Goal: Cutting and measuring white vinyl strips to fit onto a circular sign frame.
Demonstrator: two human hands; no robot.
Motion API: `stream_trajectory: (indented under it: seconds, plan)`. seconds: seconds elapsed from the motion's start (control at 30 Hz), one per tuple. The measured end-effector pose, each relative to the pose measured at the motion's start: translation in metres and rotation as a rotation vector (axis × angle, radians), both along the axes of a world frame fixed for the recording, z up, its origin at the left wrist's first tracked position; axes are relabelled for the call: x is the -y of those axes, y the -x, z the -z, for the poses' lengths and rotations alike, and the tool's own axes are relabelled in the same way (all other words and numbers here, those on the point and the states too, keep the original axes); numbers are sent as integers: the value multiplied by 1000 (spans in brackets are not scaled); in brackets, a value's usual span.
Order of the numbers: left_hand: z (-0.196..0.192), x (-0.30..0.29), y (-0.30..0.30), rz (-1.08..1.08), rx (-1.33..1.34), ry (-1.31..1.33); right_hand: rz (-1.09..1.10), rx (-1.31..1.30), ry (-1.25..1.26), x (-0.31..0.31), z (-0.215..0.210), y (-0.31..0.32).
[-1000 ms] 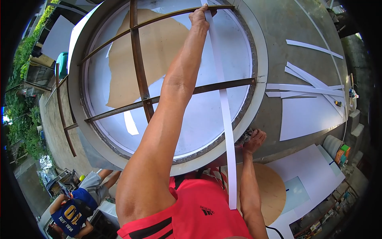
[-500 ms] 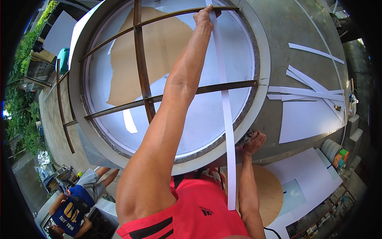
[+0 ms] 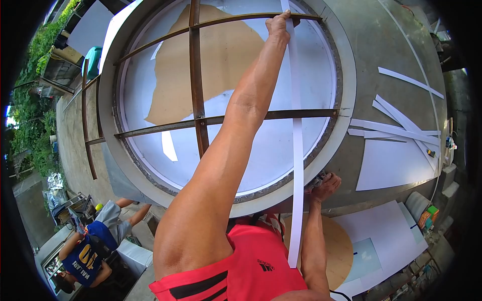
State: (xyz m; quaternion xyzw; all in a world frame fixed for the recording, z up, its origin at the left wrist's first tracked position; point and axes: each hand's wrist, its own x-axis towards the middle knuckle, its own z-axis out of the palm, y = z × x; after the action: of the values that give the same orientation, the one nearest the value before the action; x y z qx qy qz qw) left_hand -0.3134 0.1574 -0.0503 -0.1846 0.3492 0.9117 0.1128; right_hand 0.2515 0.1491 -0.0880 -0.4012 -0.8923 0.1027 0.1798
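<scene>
The white strip point(image 3: 297, 150) runs off the top edge; the right hand point(image 3: 325, 185) hides a small tool.

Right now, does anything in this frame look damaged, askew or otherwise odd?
Yes: the brown sheet inside the round frame has a ragged, torn-looking lower edge, leaving white backing bare. White strips lie crisscrossed on the concrete to the right.
</scene>
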Motion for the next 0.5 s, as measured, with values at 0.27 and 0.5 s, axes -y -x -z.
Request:
stream_trajectory:
  seconds: [0.27, 0.5]
  plan:
    - [1, 5, 5, -32, 17, 36, -5, -24, -16, 3, -2, 7]
    - [13, 12, 19, 47, -97, -71, 12, -17, -10, 2, 1, 6]
